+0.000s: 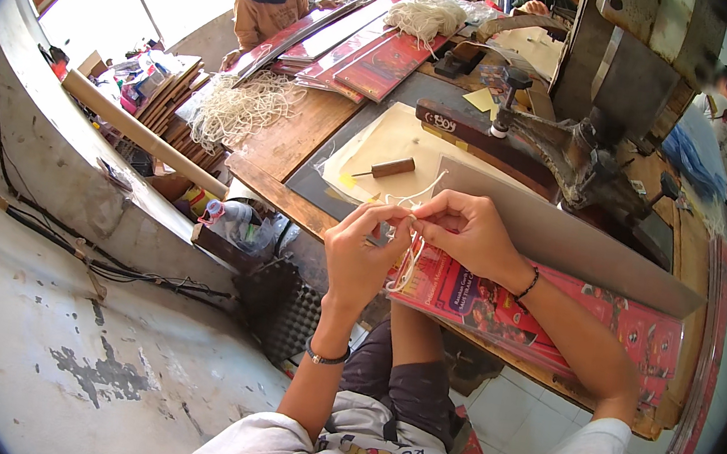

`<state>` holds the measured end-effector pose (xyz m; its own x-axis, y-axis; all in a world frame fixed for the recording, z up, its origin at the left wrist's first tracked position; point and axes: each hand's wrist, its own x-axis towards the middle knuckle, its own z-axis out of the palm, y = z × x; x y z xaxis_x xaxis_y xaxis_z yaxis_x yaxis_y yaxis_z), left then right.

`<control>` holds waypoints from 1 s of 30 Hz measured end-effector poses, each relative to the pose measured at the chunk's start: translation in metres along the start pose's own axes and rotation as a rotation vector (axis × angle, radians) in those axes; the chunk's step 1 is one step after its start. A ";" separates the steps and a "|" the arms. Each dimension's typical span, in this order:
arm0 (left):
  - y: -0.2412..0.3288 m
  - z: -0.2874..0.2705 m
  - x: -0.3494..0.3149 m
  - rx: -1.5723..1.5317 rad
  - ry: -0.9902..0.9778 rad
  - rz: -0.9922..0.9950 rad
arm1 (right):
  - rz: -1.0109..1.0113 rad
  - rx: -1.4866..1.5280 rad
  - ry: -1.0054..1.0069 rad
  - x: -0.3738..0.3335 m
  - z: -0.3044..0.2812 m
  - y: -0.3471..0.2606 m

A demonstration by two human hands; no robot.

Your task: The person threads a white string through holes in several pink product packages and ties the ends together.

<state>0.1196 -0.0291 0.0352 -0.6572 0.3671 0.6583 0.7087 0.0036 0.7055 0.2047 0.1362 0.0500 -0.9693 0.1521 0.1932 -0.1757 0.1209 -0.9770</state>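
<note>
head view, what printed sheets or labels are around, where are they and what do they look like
Red printed sheets: flat stack on the table edge under both hands, red with small coloured pictures.
Far red sheets: long stacks laid aslant at the table's far end, red and pink.
Yellow note: small square on the table beside the machine.

Centre frame: left hand and right hand, fingertips pinching white cord over a red printed card stack. Above centre: wooden-handled awl on cream sheet. Upper left: loose cord pile. Upper right: metal press.
</note>
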 end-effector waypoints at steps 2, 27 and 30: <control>-0.003 0.000 -0.002 -0.067 -0.012 -0.014 | -0.022 0.054 0.005 0.001 0.001 0.003; -0.005 0.003 -0.002 -0.431 -0.021 -0.402 | -0.148 -0.213 0.099 0.006 0.006 0.006; -0.002 0.005 -0.002 -0.441 0.001 -0.394 | -0.034 -0.269 0.060 0.003 0.003 -0.002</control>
<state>0.1206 -0.0248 0.0311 -0.8496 0.4160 0.3242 0.2373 -0.2475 0.9394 0.2013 0.1330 0.0526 -0.9504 0.2002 0.2380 -0.1480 0.3821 -0.9122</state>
